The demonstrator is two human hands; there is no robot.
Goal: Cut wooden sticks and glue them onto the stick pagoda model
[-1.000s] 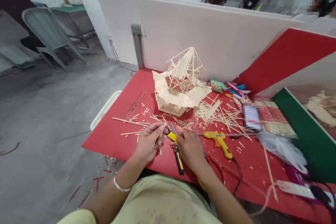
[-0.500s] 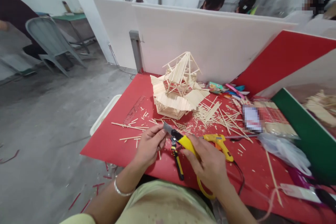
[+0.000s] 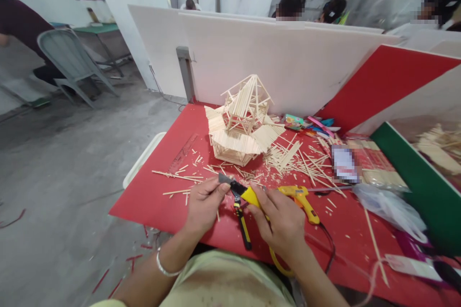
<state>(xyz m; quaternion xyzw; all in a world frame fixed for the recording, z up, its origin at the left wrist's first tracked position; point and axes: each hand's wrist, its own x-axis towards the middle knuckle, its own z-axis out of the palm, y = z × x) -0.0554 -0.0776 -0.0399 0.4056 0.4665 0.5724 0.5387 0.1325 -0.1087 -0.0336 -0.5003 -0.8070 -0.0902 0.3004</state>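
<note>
My right hand (image 3: 283, 218) is closed around a yellow utility knife (image 3: 243, 192), whose grey blade points left toward my left hand (image 3: 203, 204). My left hand pinches a thin wooden stick close to the blade tip; the stick is mostly hidden by the fingers. Both hands hover over the near edge of the red table (image 3: 151, 192). A black-and-yellow pair of pliers (image 3: 240, 223) lies under the hands. A model house of wooden sticks (image 3: 241, 122) stands behind them.
A yellow glue gun (image 3: 300, 197) lies right of my right hand, its black cord trailing off the table. Loose sticks (image 3: 302, 158) litter the table. A red ruler (image 3: 183, 152), a clear plastic bag (image 3: 391, 206), white partition boards (image 3: 288, 57) and a grey chair (image 3: 68, 60) surround it.
My right hand lifted the yellow knife off the table and brought its blade to the stick in my left hand. The view drifted slightly.
</note>
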